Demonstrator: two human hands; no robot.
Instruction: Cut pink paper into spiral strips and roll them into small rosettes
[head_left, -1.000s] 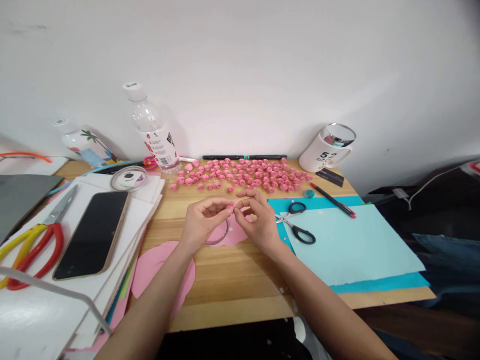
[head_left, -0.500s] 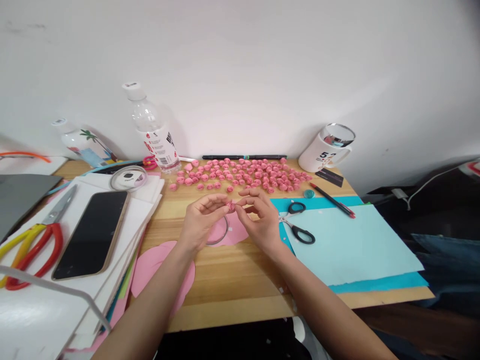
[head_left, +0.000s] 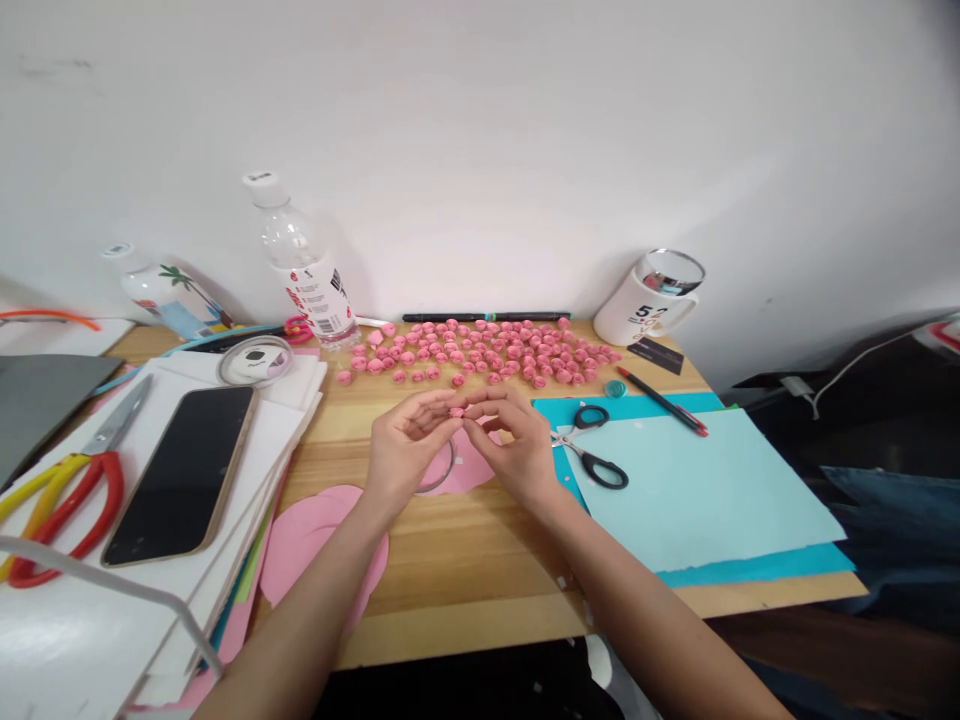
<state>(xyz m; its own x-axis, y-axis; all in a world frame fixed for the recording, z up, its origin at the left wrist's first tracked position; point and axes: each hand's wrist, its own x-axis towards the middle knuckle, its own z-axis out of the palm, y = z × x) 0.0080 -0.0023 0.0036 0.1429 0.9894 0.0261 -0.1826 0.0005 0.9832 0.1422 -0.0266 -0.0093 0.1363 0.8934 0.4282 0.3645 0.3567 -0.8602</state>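
Cannot make out the folds of the pink bud, mostly covered by the left hand and right hand. Cannot see all of the grey ring or pink sheet, partly hidden behind the hands. See no blade tips on the black scissors, blocked by the right hand. Find the yellow-red scissors and grey folder cut off at the left edge. Cannot read the small print on the bottle or dark card.
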